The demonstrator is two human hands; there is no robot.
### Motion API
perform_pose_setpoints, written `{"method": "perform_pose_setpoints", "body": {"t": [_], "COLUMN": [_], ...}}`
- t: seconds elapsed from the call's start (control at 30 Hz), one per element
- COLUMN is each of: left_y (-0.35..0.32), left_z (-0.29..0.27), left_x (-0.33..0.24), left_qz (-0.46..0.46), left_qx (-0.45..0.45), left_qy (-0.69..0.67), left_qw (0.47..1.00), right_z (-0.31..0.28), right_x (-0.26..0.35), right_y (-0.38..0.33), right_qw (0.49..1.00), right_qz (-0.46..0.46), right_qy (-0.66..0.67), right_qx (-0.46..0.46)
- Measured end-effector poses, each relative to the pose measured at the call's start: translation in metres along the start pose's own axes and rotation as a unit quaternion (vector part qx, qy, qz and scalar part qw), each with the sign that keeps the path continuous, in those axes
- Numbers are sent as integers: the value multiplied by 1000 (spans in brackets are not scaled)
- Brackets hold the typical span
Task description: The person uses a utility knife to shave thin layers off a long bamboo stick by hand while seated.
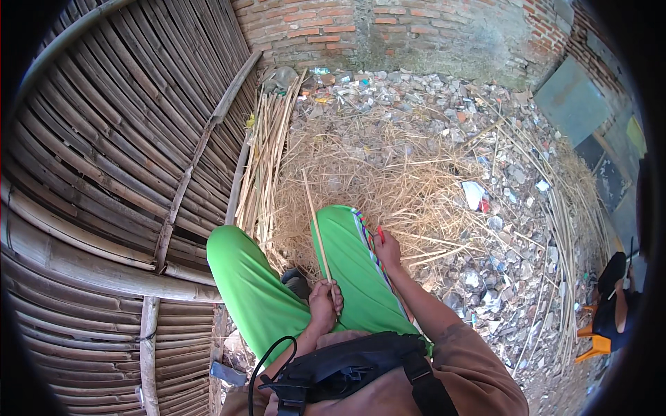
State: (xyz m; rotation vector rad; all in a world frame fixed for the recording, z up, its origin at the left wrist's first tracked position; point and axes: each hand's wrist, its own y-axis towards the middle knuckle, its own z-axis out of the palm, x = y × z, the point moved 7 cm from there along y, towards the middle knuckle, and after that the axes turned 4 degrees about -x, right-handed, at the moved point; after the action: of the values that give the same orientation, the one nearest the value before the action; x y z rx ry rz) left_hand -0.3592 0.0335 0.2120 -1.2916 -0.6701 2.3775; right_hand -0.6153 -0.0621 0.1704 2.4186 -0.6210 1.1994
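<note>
A thin, pale bamboo stick (316,225) rises from my left hand (325,305), whose fingers are wrapped round its lower end. It slants up and slightly left across the inner side of my green-trousered right knee (343,239). My right hand (386,249) is closed beside the outer side of that knee. From its fingers sticks a small red object (380,234), perhaps a handle; the rest of it is hidden, so its kind cannot be made out. The two hands are apart, and the right one does not touch the stick.
A bundle of split bamboo strips (270,156) lies along the slatted bamboo wall (132,132) on my left. Curled shavings (388,163) cover rubble ahead, before a brick wall (416,35). Long strips (565,229) lie at right, where another person sits near an orange stool (593,343).
</note>
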Motion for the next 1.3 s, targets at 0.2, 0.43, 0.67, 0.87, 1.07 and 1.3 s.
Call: {"method": "perform_pose_setpoints", "body": {"t": [0.2,0.43,0.67,0.87,1.07,1.3], "left_y": [-5,-15,-15,2,23,39], "left_z": [11,18,11,38,50,64], "left_x": [-11,-23,-38,-60,-62,-69], "left_qz": [59,97,26,65,59,103], "left_qx": [41,50,53,76,71,26], "left_qy": [65,153,145,223,156,183], "left_qw": [995,982,988,970,984,977], "right_z": [-5,-14,-53,-77,-70,-71], "right_x": [3,9,37,135,152,151], "right_y": [3,9,28,6,-6,-12], "right_qw": [1000,999,999,969,960,960], "right_qz": [10,-14,-5,-178,-244,-245], "right_qy": [8,-4,33,3,-23,-26], "right_qx": [9,33,36,173,133,136]}}
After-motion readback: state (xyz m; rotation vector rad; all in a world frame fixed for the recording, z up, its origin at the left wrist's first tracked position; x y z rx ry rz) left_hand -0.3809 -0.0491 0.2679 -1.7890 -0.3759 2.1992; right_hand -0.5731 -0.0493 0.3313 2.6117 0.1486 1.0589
